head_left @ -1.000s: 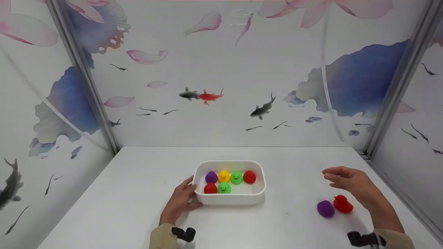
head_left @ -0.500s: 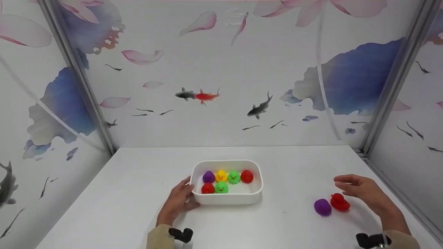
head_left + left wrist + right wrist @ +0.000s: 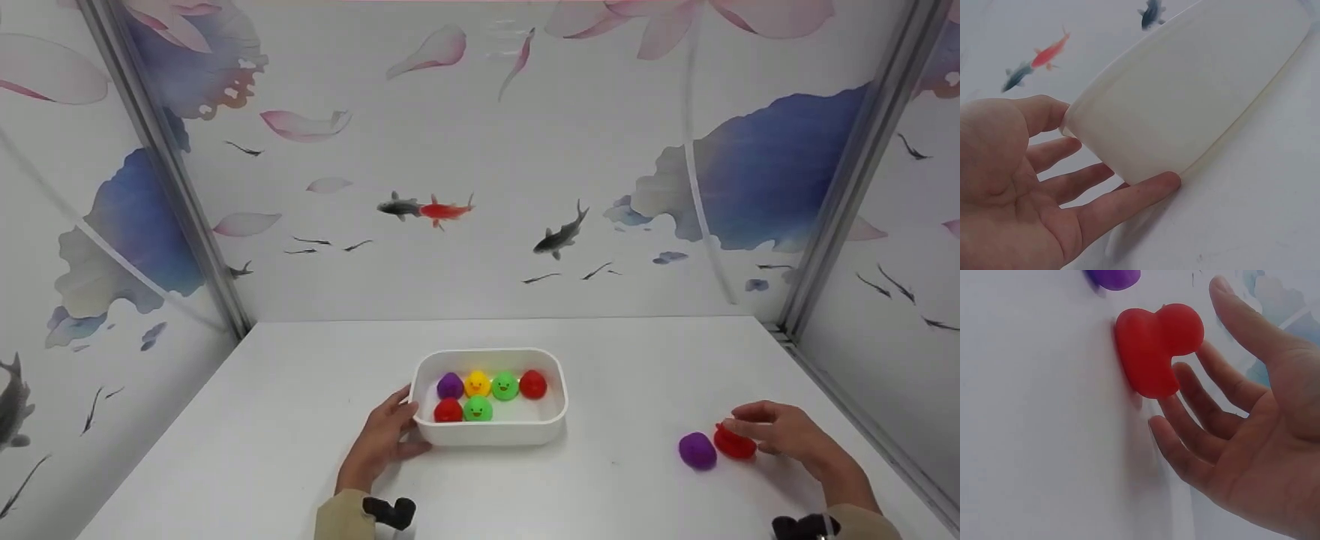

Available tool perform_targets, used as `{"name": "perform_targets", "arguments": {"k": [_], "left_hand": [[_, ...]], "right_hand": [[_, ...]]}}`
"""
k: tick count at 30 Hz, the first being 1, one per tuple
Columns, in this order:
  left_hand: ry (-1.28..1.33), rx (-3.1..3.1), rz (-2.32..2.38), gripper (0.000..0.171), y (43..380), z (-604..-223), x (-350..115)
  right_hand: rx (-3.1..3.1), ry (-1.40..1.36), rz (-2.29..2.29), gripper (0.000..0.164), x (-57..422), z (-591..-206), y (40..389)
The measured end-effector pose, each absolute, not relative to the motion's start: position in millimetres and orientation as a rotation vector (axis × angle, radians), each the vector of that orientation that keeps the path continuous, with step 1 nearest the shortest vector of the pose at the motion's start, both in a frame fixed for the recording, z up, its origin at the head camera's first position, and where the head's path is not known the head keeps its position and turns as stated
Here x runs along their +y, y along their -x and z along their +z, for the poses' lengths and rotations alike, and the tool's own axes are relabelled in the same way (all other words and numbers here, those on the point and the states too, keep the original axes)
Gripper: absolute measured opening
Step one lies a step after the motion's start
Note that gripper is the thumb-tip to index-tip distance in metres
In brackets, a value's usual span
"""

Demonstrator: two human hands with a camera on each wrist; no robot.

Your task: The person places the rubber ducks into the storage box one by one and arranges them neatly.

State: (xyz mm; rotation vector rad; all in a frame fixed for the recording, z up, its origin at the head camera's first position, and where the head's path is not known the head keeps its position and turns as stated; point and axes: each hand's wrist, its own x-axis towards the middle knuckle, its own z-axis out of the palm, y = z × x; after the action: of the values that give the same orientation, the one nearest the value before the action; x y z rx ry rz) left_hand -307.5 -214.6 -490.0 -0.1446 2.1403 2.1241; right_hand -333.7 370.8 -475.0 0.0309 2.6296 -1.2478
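In the head view a white oblong container point(image 3: 495, 433) stands on the table, holding several small coloured toys in two rows. My left hand point(image 3: 386, 435) grips its left end. The left wrist view has the thumb point(image 3: 1050, 114) at the rim and another finger point(image 3: 1129, 203) along the bottom edge; the other fingertips are partly hidden behind the wall. A red toy duck point(image 3: 1145, 354) lies at the right of the table. My right hand point(image 3: 787, 435) reaches over it, fingers close against it and thumb point(image 3: 1235, 312) held apart. Left of the duck lies a rounded purple toy point(image 3: 697, 451).
Inside the container are a purple toy point(image 3: 450, 385), a yellow duck point(image 3: 478, 383), green ducks point(image 3: 505, 386) and red toys point(image 3: 533, 384). White walls printed with fish and petals enclose the table point(image 3: 600, 487), with metal posts point(image 3: 862, 172) at the corners.
My right hand has moved right and then down onto the red duck. My left hand stays at the container. The view has shifted slightly.
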Motion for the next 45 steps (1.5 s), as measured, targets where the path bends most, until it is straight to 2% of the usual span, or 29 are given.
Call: {"name": "perform_targets", "arguments": {"k": [7, 23, 31, 40, 45], "left_hand": [[0.113, 2.119, 2.138, 0.059, 307.9, -491.0, -214.4], [0.137, 2.134, 2.142, 0.058, 307.3, -492.2, -216.1], [0.162, 2.138, 2.125, 0.058, 307.0, -489.8, -214.0], [0.179, 2.157, 2.113, 0.058, 308.3, -490.1, -214.4], [0.181, 2.162, 2.103, 0.059, 308.3, -490.4, -214.7]], "right_hand": [[2.615, -0.065, -1.184, 0.081, 368.3, -475.3, 334.6], [2.669, -0.094, -1.165, 0.059, 360.8, -476.1, 336.9], [2.628, -0.106, -1.269, 0.063, 354.1, -466.9, 333.9], [2.588, 0.057, -1.355, 0.058, 337.4, -449.8, 331.0], [2.627, 0.097, -1.335, 0.064, 321.1, -438.8, 330.4]]}}
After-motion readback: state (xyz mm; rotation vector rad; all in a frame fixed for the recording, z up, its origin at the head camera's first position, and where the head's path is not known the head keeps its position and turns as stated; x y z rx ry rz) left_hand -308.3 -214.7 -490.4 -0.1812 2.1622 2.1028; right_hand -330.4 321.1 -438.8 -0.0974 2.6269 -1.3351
